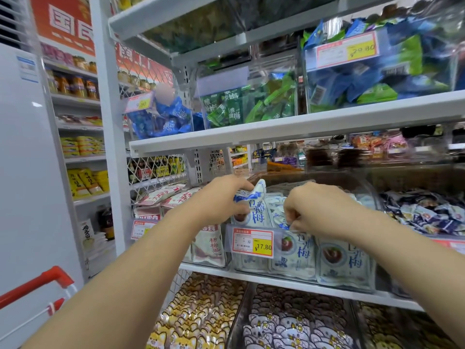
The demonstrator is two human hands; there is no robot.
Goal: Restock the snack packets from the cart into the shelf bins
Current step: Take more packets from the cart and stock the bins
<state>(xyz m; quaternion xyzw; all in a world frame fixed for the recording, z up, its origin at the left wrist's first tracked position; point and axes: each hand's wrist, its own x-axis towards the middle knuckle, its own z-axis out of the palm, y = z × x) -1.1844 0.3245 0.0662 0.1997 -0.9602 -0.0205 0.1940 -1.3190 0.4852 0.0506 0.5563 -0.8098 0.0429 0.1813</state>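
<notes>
Shop aisle, white metal shelving (276,127) across most of the frame, tiers of clear bins full of bagged snacks. Tall white cabinet (25,172) at far left, more stocked shelves behind it. Centre of frame: clear acrylic bin (297,263) on the middle shelf, packed with upright white-and-blue packets, with a red-and-yellow price tag (252,241) on its front left reading 17.80. Left grip (224,197) is clenched round a white-and-blue plastic snack packet (255,195) at the bin's left end. That packet is above the rim and tilted, its top corner poking up past the fingers. Right grip (317,210) has its fingers curled, pinching the top edge of a second white-and-blue packet (276,215) standing inside the same bin, just behind the front wall. The hands are near each other, not touching. Both bare forearms reach in from the bottom of the frame. Left of the bin: pink-and-white packets (173,195). Right of it: small dark-blue wrapped sweets (422,215). Shelf above, upper centre: green packets (239,109), with blue packets (168,119) to their left. Bottom shelf: yellow cat-face packets (198,311) beside purple-and-white ones (289,326). Red plastic cart handle (37,283) at lower left; cart contents out of view.
</notes>
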